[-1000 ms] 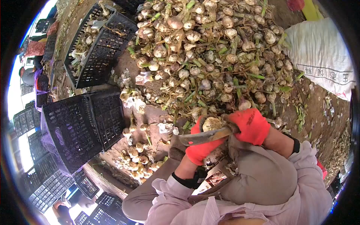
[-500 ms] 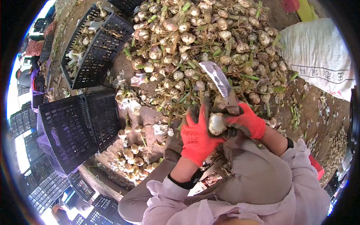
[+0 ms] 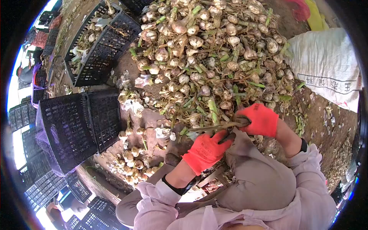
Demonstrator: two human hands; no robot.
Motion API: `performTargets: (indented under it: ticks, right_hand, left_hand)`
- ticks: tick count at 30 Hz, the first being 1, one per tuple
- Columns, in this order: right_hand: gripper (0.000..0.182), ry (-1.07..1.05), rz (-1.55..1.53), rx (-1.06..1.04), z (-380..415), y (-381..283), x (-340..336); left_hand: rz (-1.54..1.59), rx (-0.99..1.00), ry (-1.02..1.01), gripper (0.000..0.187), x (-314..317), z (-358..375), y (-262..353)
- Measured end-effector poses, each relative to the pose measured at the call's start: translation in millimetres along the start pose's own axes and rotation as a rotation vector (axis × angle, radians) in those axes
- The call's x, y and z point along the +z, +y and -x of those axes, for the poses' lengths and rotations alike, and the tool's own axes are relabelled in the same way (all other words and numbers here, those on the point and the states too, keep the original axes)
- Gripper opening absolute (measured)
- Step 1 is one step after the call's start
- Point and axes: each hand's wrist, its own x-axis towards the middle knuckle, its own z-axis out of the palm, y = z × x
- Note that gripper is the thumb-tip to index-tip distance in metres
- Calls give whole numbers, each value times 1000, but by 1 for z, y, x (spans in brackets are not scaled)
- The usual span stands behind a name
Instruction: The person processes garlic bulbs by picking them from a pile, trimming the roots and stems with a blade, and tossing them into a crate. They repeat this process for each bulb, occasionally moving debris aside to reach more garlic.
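My right hand point(image 3: 260, 119), in a red glove with dark fingertips, is closed round the handle of a knife point(image 3: 214, 127). Its blade points left and shows nearly edge-on, passing just above my left hand point(image 3: 208, 152). That hand wears a matching glove, its fingers curled in beneath the blade over my lap; what they hold is hidden. Right beyond the blade lies the near edge of a big heap of garlic bulbs point(image 3: 234, 65), soiled, with cut green stalks. A thick pale green stalk point(image 3: 213, 110) sticks up just past the knife.
Trimmed garlic bulbs point(image 3: 134, 163) lie on the ground left of my knees. Black plastic crates point(image 3: 69, 130) stand at the left, one farther crate point(image 3: 103, 46) holding garlic. A white woven sack point(image 3: 326, 61) lies at the right. Peelings point(image 3: 132, 107) litter the ground.
The white bulb between my hands has gone from sight. The knife has swung from pointing up and away to lying across to the left. My left hand has moved lower, its fingers curling in.
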Motion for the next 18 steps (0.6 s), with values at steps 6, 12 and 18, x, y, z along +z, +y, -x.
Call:
performTargets:
  ticks: [6,12,18]
  right_hand:
    - [42,-8,116,79,-6,27,19]
    - [44,160,-70,350,37,89,64]
    - [44,458,-66,319,-8,97,101]
  left_hand:
    - [-151,221,47,46,-17,0,12]
    - [-197,-345,-82,41,-62,63,-9]
    - [-254,-1111,-804,54,-20,141,-87]
